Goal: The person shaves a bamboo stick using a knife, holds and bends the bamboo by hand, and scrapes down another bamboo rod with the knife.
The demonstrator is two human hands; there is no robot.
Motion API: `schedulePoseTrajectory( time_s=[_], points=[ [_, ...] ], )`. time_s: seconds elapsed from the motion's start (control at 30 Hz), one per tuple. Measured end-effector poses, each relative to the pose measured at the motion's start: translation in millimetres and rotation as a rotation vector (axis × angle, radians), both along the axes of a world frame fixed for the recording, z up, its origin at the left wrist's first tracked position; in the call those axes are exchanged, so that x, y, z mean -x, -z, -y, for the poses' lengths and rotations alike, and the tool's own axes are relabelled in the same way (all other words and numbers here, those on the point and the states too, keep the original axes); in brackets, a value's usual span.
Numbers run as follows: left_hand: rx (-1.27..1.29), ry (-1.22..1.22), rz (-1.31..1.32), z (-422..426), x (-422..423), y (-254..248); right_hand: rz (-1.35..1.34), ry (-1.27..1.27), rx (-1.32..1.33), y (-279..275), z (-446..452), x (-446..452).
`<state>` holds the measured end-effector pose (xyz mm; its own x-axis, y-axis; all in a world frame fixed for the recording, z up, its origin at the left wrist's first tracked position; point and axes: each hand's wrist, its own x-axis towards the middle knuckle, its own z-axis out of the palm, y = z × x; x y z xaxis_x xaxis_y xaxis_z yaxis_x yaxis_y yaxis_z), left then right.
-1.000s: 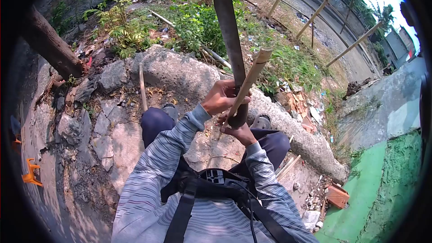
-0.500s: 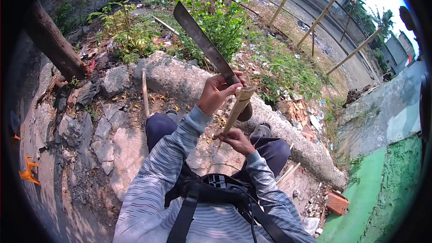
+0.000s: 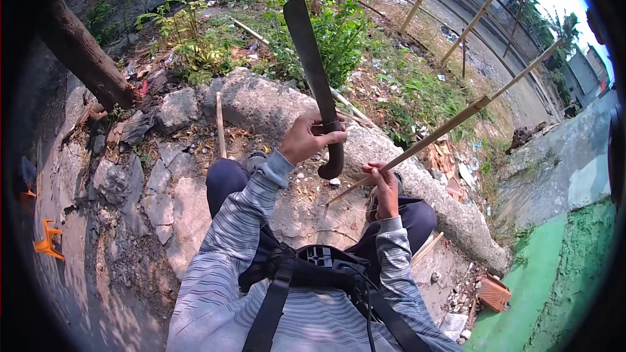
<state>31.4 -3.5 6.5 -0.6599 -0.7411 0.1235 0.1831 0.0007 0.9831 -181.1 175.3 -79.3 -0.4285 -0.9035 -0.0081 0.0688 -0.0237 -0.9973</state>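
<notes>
left hand (image 3: 309, 139) clamped on the machete (image 3: 319, 88) where handle (image 3: 334, 156) meets blade (image 3: 305, 39), tip upward; right hand (image 3: 385, 187) closed around the bamboo stick (image 3: 437, 135), held slanting, to the machete's right, not touching it.

Cracked ground (image 3: 190, 218) here, grey stone chunks (image 3: 112, 178) on the left, pale thin sticks (image 3: 428, 249), and there, an orange brick (image 3: 493, 293) at right
</notes>
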Motion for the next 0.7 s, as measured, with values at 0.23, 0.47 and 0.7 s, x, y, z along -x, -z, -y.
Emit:
schedulePoseTrajectory(
  time_s=[0.23, 0.47, 0.7],
  points=[
    [0.015, 0.057, 0.069, -33, -4, 28, 0.011, 0.086, 0.043, 15, -2, 15],
    [0.211, -0.15, 0.599, -15, -31, 159, -0.04, 0.052, 0.053, 5, -11, 18],
    [0.159, 0.156, 1.008, -23, -52, 211, -0.131, 0.033, 0.08, 11, -15, 18]
  ],
)
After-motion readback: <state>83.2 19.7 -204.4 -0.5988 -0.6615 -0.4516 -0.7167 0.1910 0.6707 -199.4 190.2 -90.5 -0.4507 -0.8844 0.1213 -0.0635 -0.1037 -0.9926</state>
